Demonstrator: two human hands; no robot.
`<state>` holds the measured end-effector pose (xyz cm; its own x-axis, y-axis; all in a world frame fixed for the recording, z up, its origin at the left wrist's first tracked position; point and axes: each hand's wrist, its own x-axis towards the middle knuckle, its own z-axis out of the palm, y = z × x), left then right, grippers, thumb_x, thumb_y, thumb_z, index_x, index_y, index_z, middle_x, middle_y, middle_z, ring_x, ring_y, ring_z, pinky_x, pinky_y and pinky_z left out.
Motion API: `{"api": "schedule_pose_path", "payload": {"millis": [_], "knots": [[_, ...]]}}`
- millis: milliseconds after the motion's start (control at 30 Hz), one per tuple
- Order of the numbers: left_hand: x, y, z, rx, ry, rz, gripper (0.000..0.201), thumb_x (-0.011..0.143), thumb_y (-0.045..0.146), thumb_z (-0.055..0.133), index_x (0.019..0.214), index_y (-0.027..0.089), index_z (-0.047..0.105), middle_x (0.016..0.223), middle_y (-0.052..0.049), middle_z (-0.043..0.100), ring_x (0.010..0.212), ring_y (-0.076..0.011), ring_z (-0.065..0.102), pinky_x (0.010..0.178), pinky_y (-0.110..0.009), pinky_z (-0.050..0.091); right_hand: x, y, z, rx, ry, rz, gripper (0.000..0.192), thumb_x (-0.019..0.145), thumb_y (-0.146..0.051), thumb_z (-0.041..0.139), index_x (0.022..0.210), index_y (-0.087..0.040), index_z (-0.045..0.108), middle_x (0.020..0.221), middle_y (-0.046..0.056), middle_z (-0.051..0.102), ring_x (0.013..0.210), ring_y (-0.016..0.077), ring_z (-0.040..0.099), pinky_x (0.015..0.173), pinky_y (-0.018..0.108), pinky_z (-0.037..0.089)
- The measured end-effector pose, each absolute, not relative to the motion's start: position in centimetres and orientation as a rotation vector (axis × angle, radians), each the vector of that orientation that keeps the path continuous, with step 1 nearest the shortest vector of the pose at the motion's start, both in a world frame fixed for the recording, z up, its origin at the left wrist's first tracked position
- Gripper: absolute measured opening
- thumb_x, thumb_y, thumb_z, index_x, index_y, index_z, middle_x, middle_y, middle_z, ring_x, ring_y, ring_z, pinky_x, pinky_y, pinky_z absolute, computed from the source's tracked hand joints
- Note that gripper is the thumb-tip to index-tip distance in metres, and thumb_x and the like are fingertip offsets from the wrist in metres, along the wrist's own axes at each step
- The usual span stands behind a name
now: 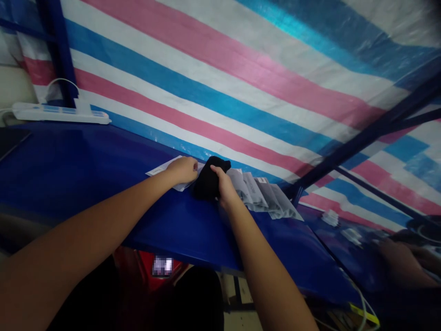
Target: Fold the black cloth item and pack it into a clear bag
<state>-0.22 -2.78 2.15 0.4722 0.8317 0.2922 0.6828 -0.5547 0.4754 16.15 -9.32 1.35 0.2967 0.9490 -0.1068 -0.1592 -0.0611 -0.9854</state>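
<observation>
A soft black bundle (207, 180), perhaps folded cloth, is gripped by my right hand (224, 186) above the blue shelf-table, its thumb lying over the top. Just left of it, my left hand (183, 170) is closed at the edge of a pale plastic bag (158, 170) with a printed label, which lies flat. The left fingertips are partly turned away. To the right of the bundle, several grey plastic bags (254, 189) overlap in a row against the striped sheet. What they contain is hidden.
A white power strip (62, 113) with a plug lies at the back left of the blue table (193, 230). A striped sheet (213, 105) hangs behind. At right, another person's hand (401, 257) is near small white items (351, 236). A red stool (146, 266) stands below.
</observation>
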Motion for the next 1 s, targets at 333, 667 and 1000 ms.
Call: {"api": "schedule_pose_path", "payload": {"millis": [333, 667, 1000], "knots": [[-0.5, -2.6, 3.3, 2.252, 1.131, 0.996, 0.021, 0.08, 0.028, 0.055, 0.094, 0.021, 0.07, 0.081, -0.006, 0.07, 0.071, -0.0197, 0.062, 0.062, -0.03, 0.041, 15.1, -10.7, 2.6, -1.142, -1.059, 1.137, 0.047, 0.073, -0.041, 0.077, 0.113, -0.019, 0.067, 0.095, 0.005, 0.074, 0.082, 0.0218, 0.07, 0.074, 0.032, 0.058], [0.1, -2.0, 3.1, 2.06, 1.114, 1.146, 0.018, 0.084, 0.03, 0.058, 0.094, 0.019, 0.068, 0.083, -0.005, 0.069, 0.074, -0.0173, 0.061, 0.066, -0.029, 0.045, 15.8, -10.8, 2.7, -1.226, -1.0, 1.241, 0.047, 0.073, -0.046, 0.074, 0.11, -0.017, 0.068, 0.092, 0.008, 0.074, 0.078, 0.022, 0.069, 0.065, 0.03, 0.056], [-0.3, -4.5, 4.6, 2.38, 1.095, 1.266, 0.022, 0.092, 0.025, 0.048, 0.107, 0.021, 0.064, 0.086, -0.005, 0.068, 0.079, -0.0191, 0.061, 0.071, -0.031, 0.045, 15.6, -10.9, 2.8, -1.255, -1.089, 1.269, 0.04, 0.073, -0.038, 0.074, 0.108, -0.02, 0.068, 0.088, 0.005, 0.074, 0.077, 0.0214, 0.069, 0.068, 0.031, 0.057]]}}
